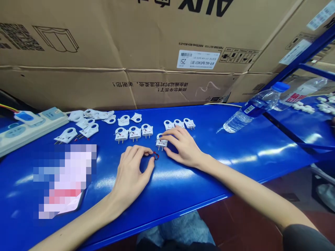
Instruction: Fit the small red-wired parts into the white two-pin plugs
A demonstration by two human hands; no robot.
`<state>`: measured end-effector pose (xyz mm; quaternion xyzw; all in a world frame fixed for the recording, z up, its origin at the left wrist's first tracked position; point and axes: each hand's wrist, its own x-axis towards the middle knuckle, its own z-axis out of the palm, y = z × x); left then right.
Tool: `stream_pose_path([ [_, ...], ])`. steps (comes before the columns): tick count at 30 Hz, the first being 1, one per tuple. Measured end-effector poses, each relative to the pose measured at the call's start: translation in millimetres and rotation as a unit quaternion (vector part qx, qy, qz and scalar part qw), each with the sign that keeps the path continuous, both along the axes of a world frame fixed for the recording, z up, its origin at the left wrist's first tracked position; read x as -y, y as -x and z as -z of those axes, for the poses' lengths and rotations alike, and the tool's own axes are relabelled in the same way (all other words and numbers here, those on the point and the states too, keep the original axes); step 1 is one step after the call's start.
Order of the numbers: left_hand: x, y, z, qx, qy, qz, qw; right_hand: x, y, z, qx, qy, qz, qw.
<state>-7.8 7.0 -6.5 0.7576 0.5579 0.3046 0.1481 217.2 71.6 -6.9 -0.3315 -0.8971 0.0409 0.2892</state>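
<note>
Both hands rest on a glossy blue desk (235, 153), seen from the head camera. Left hand (132, 167) lies palm down near the middle, its thumb and forefinger pinched together on a tiny dark part with red wire (156, 156). Right hand (183, 146) sits just right of it, fingers spread and pressing down on a small white two-pin plug (161, 142), which lies on the desk between the two hands, pins pointing toward the near edge.

Farther back, three similar plugs (134, 132) lie in a row to the left and three more (179, 123) to the right. A loose heap of white plug shells (89, 122) lies at far left, beside a power strip (23, 129). A clear water bottle with a blue cap (252, 108) lies on its side at far right. Large cardboard boxes (131, 45) form a wall behind the desk. A blurred-out patch (64, 181) covers something on the near left.
</note>
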Motion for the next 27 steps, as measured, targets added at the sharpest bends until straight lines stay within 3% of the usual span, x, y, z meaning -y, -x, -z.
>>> stream_pose_path([
  [5, -0.1, 0.8, 1.1, 0.001, 0.004, 0.001, 1.0, -1.0, -2.7, 1.5, 0.009, 0.005, 0.042, 0.999],
  [9, 0.2, 1.0, 1.5, 0.013, 0.015, -0.01, 1.0, 0.1, -3.3, 1.2, 0.0, -0.004, 0.02, 1.0],
  [16, -4.7, 3.2, 0.2, 0.092, 0.039, -0.083, 0.992, 5.6, -2.2, -3.0, -0.05, -0.047, -0.02, 0.997],
  [27, -3.1, 1.1, -4.8, 0.079, 0.026, -0.038, 0.996, 7.3, -3.2, -5.6, -0.041, -0.07, -0.015, 0.997],
])
